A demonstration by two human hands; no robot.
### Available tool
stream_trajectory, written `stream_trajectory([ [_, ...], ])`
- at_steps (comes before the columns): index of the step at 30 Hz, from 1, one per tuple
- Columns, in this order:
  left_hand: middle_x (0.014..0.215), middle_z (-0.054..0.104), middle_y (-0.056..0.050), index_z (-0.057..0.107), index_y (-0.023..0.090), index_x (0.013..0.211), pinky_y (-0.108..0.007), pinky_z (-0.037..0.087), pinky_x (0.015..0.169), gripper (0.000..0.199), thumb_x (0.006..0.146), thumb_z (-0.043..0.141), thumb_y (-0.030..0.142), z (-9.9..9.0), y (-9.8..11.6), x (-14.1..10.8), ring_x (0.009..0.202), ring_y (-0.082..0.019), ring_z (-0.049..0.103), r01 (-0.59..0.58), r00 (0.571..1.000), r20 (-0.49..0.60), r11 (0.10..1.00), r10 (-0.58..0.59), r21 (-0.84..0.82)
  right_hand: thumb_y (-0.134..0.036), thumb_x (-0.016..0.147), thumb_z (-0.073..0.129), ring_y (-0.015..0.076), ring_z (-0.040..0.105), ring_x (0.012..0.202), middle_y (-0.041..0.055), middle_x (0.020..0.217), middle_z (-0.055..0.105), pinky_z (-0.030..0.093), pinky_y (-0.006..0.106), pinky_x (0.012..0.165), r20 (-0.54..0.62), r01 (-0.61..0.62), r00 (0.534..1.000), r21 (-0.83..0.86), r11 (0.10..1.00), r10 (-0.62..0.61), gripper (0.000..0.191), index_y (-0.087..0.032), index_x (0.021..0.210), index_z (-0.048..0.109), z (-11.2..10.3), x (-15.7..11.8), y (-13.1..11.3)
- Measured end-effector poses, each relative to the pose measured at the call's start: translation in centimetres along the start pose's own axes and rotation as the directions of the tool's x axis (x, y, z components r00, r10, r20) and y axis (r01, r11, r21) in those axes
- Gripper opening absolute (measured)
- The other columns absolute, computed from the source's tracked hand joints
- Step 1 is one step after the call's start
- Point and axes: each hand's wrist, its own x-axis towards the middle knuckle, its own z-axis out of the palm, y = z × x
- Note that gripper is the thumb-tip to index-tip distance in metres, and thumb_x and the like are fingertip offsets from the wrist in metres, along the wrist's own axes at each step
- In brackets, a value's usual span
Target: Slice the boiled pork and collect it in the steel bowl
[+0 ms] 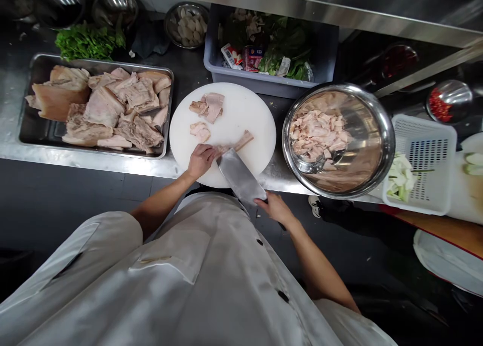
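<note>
A round white cutting board [249,104] lies at the counter's front edge. My left hand [201,160] presses its closed fingers on a strip of meat [243,140] near the board's front. In my right hand [274,207] is the handle of a cleaver [241,177], whose wide blade slants up to the left, its tip end at the strip beside my left fingers. Further back on the board rest a larger piece of meat [213,107] and a smaller one [199,132]. Sliced meat [320,132] fills part of a steel bowl [385,134] on the right.
Large meat chunks lie in a metal tray [169,109] at left, with green leaves [88,41] behind. A grey bin [271,84] of greens and packets stands behind the board, beside a bowl of garlic [188,26]. At right is a white basket [433,159]; a person's shoe [314,206] shows below.
</note>
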Motion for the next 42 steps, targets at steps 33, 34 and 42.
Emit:
stream_trajectory([
  [33,0.167,0.035,-0.017,0.029,0.014,0.165,-0.052,0.031,0.125,0.071,0.105,0.045,0.047,-2.2,4.1,-0.6,0.159,-0.032,0.030,-0.092,0.819,0.572,0.973,-0.048,0.213,-0.047,0.101,0.058,0.0184,0.057,0.041,-0.0075,0.048,0.053,0.047,0.031,0.058,-0.027,-0.045,0.998,0.317,0.947,0.057,0.026,-0.024,0.087,0.054,-2.5,5.3,-3.1],
  [34,0.167,0.035,-0.017,0.029,0.014,0.165,-0.051,0.031,0.125,0.071,0.105,0.045,0.047,-2.2,4.1,-0.6,0.159,-0.032,0.030,-0.094,0.818,0.573,0.972,-0.047,0.213,-0.047,0.102,0.058,0.0184,0.058,0.042,-0.0066,0.048,0.054,0.048,0.031,0.060,-0.042,-0.045,0.997,0.305,0.951,0.061,0.028,-0.024,0.087,0.055,-2.6,6.0,-3.6],
  [42,0.167,0.035,-0.018,0.025,0.015,0.166,-0.051,0.031,0.125,0.073,0.104,0.048,0.044,-2.3,4.4,-0.6,0.159,-0.032,0.030,-0.087,0.819,0.571,0.972,-0.054,0.218,-0.049,0.101,0.060,0.0255,0.070,0.067,0.0028,0.067,0.067,0.050,0.033,0.067,-0.053,-0.085,0.994,0.170,0.982,0.095,0.027,-0.022,0.095,0.060,-1.6,4.4,-2.8],
])
